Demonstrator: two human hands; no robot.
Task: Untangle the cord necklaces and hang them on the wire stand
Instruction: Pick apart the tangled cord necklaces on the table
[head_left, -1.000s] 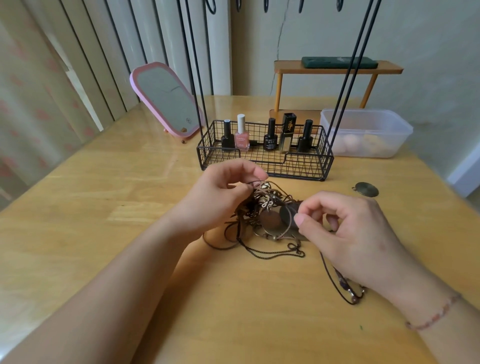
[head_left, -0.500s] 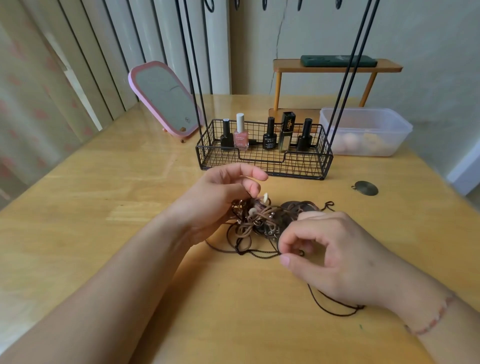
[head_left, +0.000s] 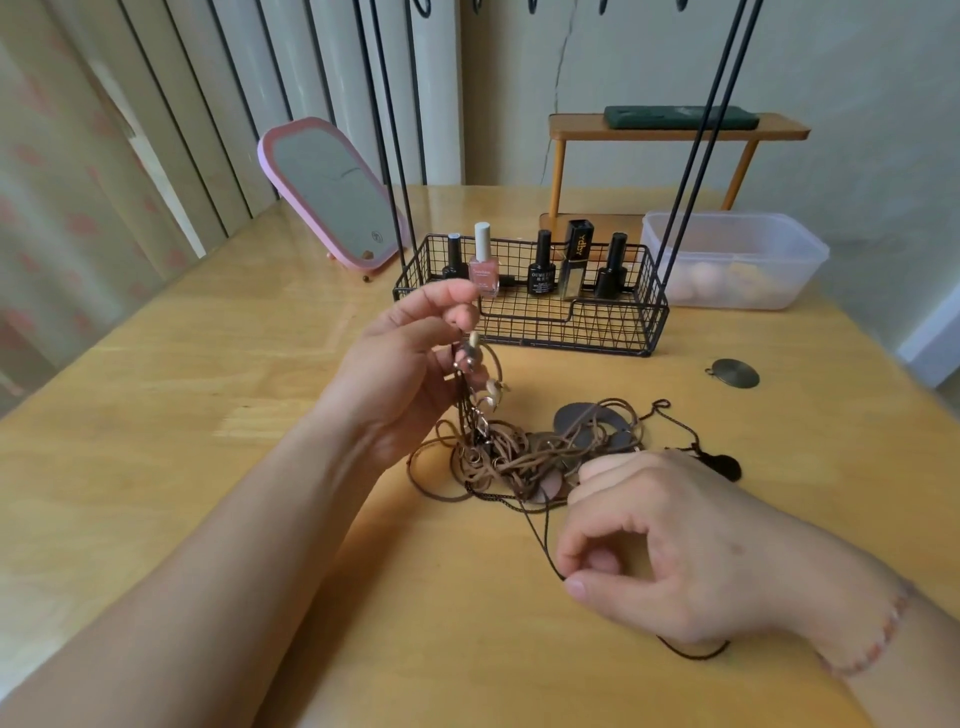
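A tangle of brown and black cord necklaces (head_left: 524, 457) with round pendants lies on the wooden table (head_left: 182, 395). My left hand (head_left: 400, 374) pinches one strand with small pale charms and lifts it above the pile. My right hand (head_left: 670, 540) pinches a thin black cord near the table's front and pulls it taut from the tangle. The black wire stand (head_left: 535, 317) rises behind the pile; its basket base holds nail polish bottles, and its hooks at the top edge are empty where seen.
A loose dark round pendant (head_left: 736, 372) lies right of the stand. A pink-framed mirror (head_left: 332, 192) leans at the back left. A clear plastic box (head_left: 737, 260) sits back right, with a small wooden shelf (head_left: 675, 130) behind it.
My left hand has risen, lifting a charm strand out of the pile. My right hand has drawn back toward me, pulling a thin black cord with it.
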